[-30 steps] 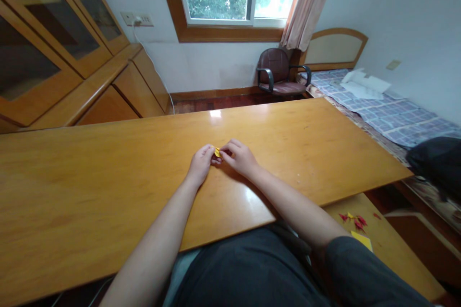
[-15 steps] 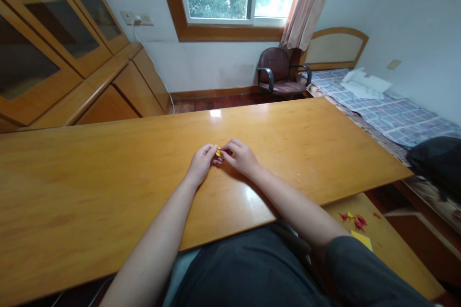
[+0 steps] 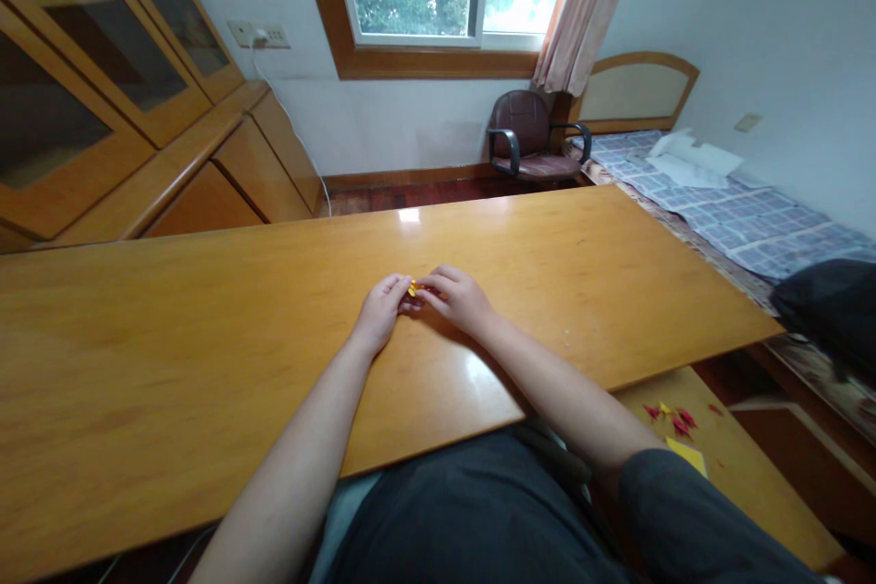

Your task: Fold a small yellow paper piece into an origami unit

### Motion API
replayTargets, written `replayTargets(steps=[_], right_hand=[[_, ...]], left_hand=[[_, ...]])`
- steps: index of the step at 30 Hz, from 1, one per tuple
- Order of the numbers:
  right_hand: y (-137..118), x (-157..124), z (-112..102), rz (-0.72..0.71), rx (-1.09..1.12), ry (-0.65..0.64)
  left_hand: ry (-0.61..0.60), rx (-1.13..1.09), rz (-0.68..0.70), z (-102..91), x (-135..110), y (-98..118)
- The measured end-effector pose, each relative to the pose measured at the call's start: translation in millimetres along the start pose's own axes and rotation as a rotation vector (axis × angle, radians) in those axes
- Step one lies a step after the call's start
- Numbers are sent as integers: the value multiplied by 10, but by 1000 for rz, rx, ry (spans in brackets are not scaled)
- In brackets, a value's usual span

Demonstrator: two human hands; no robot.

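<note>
A small piece of folded yellow paper (image 3: 412, 289) is held between my two hands above the wooden table (image 3: 225, 365). My left hand (image 3: 380, 314) pinches its left side with thumb and fingers. From the right, my right hand (image 3: 458, 301) has thumb and fingertips closed on the paper's other side. The fingers cover much of the paper, so its full shape is hidden. Down to the right, several small red folded paper figures (image 3: 682, 425) and a yellow one (image 3: 664, 408) lie on a lower wooden surface (image 3: 745, 484), near flat yellow paper (image 3: 686, 454).
Glass-fronted cabinets (image 3: 157, 123) line the left wall. Beyond the table's far edge stands a brown armchair (image 3: 524, 132) below the window. A bed (image 3: 739, 210) with a plaid cover runs along the right, with a black bag (image 3: 831, 310) on its near end.
The yellow paper and the right fingertips have shifted slightly left. Both hands still grip the paper, and its visible outline looks a little different.
</note>
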State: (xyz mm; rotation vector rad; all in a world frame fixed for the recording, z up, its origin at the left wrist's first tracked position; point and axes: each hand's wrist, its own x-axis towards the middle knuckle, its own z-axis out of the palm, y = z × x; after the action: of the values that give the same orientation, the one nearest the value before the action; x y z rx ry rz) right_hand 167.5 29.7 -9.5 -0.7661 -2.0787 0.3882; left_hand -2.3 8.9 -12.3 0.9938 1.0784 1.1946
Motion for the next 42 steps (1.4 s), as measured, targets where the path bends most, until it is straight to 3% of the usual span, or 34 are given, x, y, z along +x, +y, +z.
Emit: replayTargets(steps=[20,33,42], right_hand=[[27,27,4,208,180,66],[6,17,44,181,125,42],[-24,33,29,234,230,24]], left_hand=[[-27,-39,-63,-41,-52,30],[78,52,-17,-33,-1,-35],[88,90,39,-66,2,-67]])
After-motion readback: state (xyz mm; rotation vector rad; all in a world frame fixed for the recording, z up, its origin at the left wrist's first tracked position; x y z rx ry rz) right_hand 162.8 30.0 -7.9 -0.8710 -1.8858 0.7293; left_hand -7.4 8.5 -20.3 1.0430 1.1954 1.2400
